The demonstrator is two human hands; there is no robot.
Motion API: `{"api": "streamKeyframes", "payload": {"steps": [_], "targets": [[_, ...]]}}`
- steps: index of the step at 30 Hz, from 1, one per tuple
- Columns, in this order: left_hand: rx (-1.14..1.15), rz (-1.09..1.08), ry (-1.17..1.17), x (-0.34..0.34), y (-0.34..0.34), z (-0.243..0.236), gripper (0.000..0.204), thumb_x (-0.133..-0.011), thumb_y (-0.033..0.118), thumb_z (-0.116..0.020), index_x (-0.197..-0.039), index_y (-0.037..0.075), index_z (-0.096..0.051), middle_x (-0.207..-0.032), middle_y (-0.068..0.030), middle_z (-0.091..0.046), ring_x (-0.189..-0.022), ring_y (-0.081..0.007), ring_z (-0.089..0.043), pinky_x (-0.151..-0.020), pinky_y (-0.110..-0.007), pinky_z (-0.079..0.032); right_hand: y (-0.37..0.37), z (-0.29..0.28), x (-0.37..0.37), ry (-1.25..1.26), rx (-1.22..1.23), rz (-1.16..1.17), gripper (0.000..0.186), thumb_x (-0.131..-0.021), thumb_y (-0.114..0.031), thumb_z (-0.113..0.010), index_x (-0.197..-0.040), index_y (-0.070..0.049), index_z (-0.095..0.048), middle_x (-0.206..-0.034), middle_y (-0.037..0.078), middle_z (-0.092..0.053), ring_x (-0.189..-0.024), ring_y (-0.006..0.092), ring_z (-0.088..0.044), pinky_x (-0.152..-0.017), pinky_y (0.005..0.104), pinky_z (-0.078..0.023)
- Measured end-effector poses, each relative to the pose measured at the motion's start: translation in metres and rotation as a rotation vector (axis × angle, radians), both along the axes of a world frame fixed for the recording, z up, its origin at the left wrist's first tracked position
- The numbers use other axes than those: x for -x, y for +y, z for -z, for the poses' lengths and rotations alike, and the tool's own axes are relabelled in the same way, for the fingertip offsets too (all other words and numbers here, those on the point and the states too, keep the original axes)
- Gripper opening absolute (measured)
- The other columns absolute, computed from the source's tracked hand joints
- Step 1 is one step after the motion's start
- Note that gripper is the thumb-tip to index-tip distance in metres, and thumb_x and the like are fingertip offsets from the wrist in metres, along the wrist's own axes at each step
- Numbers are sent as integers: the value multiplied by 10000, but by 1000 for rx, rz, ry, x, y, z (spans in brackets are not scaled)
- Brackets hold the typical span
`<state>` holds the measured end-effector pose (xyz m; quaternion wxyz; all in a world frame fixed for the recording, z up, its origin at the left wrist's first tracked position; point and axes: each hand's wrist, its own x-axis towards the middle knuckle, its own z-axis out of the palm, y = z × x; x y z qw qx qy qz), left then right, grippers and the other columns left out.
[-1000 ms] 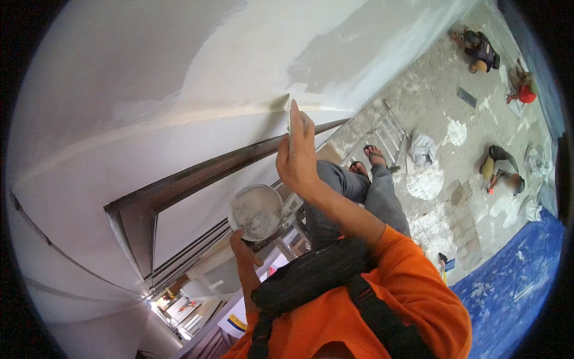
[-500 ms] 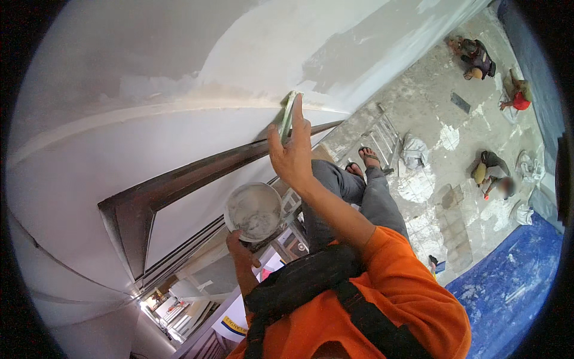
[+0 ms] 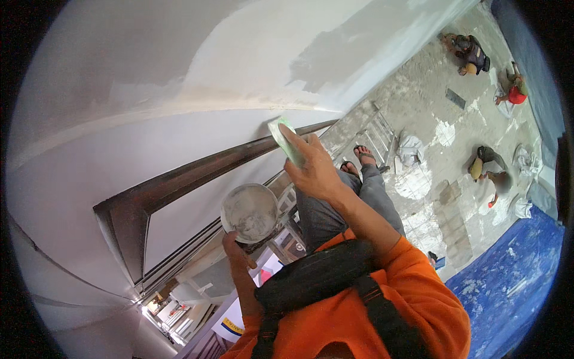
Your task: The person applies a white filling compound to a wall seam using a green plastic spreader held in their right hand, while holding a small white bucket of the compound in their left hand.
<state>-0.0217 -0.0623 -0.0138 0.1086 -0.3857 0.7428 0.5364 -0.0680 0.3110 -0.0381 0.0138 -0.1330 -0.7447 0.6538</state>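
Note:
My right hand (image 3: pixel 311 167) grips a flat, pale green putty tool (image 3: pixel 281 134) smeared with white, its tip just below a pale seam (image 3: pixel 179 108) along the patched grey-and-white wall (image 3: pixel 245 48); whether it touches the wall I cannot tell. Lower left, my left hand (image 3: pixel 235 245) holds a round white tub (image 3: pixel 249 209) by its rim, with greyish-white paste inside. Beneath the seam runs a dark brown frame (image 3: pixel 179 183) round a white panel. My sandalled feet (image 3: pixel 362 157) show beyond my grey-trousered legs.
Far below on the dusty floor, three people crouch (image 3: pixel 471 55) (image 3: pixel 515 90) (image 3: pixel 489 167) among white sacks (image 3: pixel 409 149) and a dark grey slab (image 3: pixel 454 99). An aluminium ladder (image 3: pixel 379 134) is near my feet. A blue tarpaulin (image 3: pixel 496 275) covers the lower right.
My right hand and tool have come down and back from the seam, and the tool now tilts with its tip to the upper left. My left hand and tub have shifted slightly left.

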Motion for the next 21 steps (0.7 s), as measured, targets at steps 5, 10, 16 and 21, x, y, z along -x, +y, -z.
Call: {"api": "streamKeyframes", "payload": {"steps": [5,10,16,21], "targets": [[102,143,52,-5,-9,1,494,-770,241,-627,-1188,-22,-652,-1048,-117,-695,-925,-269,-691,-821,-394,-555,-8,24,8,132,287,374,720,-847,-133,-692,-1535,-170,-482,-1077,235,-620,-950,374,-610,-899,448,-506],[-57,91,80,-1,-14,13,465,-774,256,-647,-1146,-23,-660,-1019,-105,-684,-890,-259,-676,-812,-385,-540,-33,27,37,98,203,486,744,-854,-142,-699,-1556,-183,-455,-1084,248,-601,-982,381,-600,-891,449,-503],[40,77,46,-3,-46,17,461,-776,240,-645,-1152,-26,-659,-1040,-104,-680,-957,-259,-667,-890,-392,-521,-39,6,32,-51,124,282,745,-876,-155,-706,-1569,-173,-431,-1086,244,-577,-1001,363,-593,-903,419,-499],[-75,100,50,4,5,1,454,-786,254,-639,-1146,-21,-666,-1055,-93,-679,-975,-254,-665,-919,-385,-510,-24,38,-20,213,373,145,675,-939,-157,-673,-1568,-201,-435,-1131,174,-625,-987,302,-650,-874,413,-542]]}}
